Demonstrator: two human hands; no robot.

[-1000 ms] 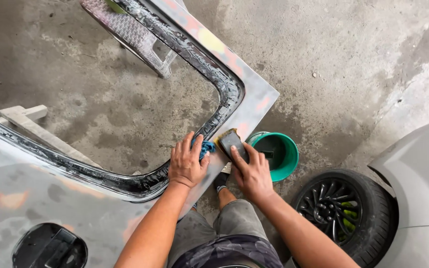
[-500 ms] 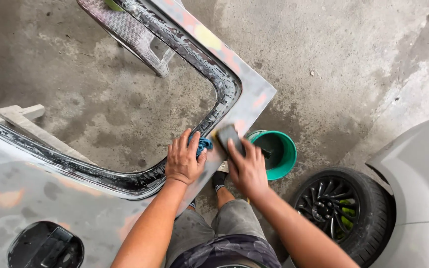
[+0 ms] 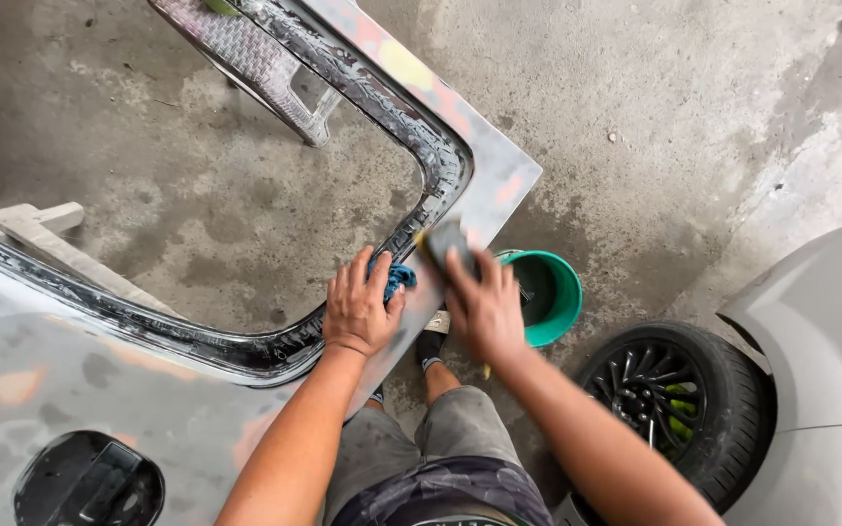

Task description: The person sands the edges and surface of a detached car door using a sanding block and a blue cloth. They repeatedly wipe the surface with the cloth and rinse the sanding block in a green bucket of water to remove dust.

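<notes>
A grey car door (image 3: pixel 70 390) lies flat, its window frame (image 3: pixel 440 146) looping out over bare concrete floor (image 3: pixel 197 195). The frame's outer corner juts toward a green bucket (image 3: pixel 562 292), which stands on the floor just beside that edge. Past the bucket, open concrete runs to the top right; at the lower right a black wheel (image 3: pixel 665 399) and a grey car body (image 3: pixel 821 390) close off that side. A patterned metal stand (image 3: pixel 265 78) and a pale wooden support (image 3: pixel 41 229) show under the frame.

The left hand (image 3: pixel 358 307) lies palm down on the frame's lower edge near the corner, fingers spread over a blue cloth (image 3: pixel 397 278) bunched beneath them; it presses the cloth rather than closing round it. The right hand (image 3: pixel 484 307) reaches across the same edge, fingers curled over a dark sanding block (image 3: pixel 445 242) held flat on the grey strip just short of the corner. Both forearms come up from the bottom, the two hands close together but not touching.

A round black fuel-flap recess (image 3: pixel 90 482) sits at the door panel's bottom left corner.
</notes>
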